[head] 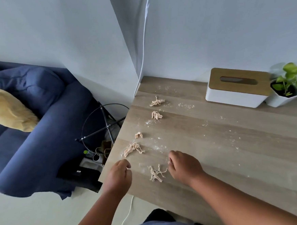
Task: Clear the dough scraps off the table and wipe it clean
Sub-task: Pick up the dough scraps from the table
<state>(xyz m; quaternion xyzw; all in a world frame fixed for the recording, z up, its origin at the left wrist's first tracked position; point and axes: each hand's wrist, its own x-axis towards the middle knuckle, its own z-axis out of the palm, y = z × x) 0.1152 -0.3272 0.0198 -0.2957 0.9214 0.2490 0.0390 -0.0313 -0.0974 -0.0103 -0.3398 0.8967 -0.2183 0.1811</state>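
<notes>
Off the table's left edge stand a blue sofa (38, 124) with a yellow cushion (7, 109) and a black wire-frame stand (106, 124). On the wooden table (236, 158), five dough scraps run in a line along that left edge, from the far scrap (156, 101) by the wall, through a second (156, 115), a small third (139, 135) and a stringy fourth (133, 149), to the nearest scrap (156, 173). The left hand (118, 177) sits at the table's edge with fingers curled, seemingly pinching a thin strand of dough at its fingertips. The nearest scrap lies between the two hands, its long axis running roughly toward the person. The right hand (183, 164) is closer to it, fingers curled, fingertips just beside the strands; whether it grips any I cannot tell. Flour dust (186, 106) speckles the wood. Far right stand a tissue box (236, 87) and a potted plant (287, 85).
</notes>
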